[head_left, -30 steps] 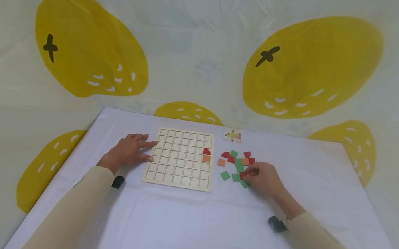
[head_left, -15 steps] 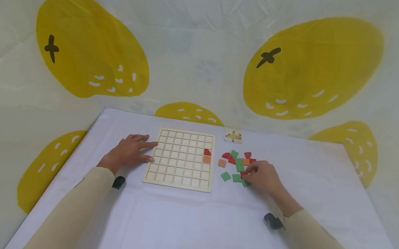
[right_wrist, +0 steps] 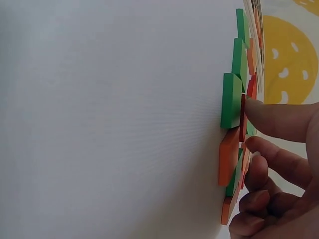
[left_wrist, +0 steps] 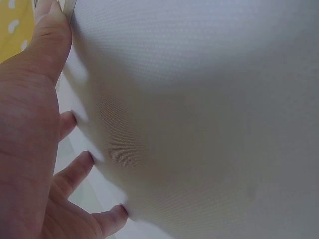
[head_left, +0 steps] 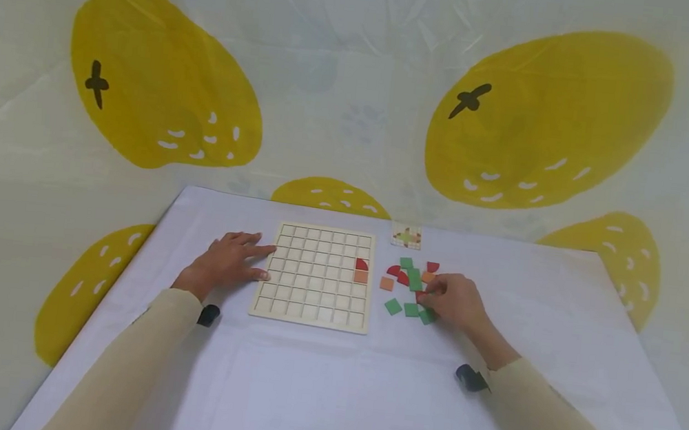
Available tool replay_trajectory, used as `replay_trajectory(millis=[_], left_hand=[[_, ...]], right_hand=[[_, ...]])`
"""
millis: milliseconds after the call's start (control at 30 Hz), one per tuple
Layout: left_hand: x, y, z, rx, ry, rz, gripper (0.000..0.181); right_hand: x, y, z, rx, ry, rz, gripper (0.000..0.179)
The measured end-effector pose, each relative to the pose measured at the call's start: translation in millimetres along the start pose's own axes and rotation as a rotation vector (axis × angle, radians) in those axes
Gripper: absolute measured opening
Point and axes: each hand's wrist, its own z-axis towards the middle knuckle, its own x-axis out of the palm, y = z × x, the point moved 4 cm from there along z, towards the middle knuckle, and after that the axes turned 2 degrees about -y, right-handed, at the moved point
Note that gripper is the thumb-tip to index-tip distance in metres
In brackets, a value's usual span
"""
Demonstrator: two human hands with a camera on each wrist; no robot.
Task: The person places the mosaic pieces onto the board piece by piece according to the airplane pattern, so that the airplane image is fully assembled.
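In the head view a pale wooden grid board (head_left: 312,288) lies on the white table. A red quarter-circle tile (head_left: 362,264) and an orange square tile (head_left: 361,277) sit in its rightmost column. My left hand (head_left: 224,262) rests flat at the board's left edge, index finger and thumb touching the rim. To the right lies a loose cluster of green, red and orange tiles. At its near right side my right hand (head_left: 451,300) pinches a red tile (right_wrist: 243,117) between thumb and index finger; that tile's full shape is hidden. Green tiles (head_left: 394,306) lie close by.
A small pattern card (head_left: 407,235) lies behind the tiles, near the table's back edge. A pale curtain (head_left: 343,104) printed with large yellow fruits hangs behind the white table (head_left: 302,398). Dark wrist cameras (head_left: 471,378) hang below the sleeves.
My right hand has shifted slightly away from me with the red tile at its fingertips. Neighbouring green and orange tiles have been nudged apart. The left hand stays at the board; the head view drifts slightly.
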Motion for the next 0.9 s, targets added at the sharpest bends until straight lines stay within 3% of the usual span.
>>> replay_trajectory(millis=[900], left_hand=[[1.4, -0.6, 1.9, 0.006, -0.006, -0.002, 0.077]], right_hand=[[7, -6, 9.4, -0.156, 0.041, -0.080, 0.031]])
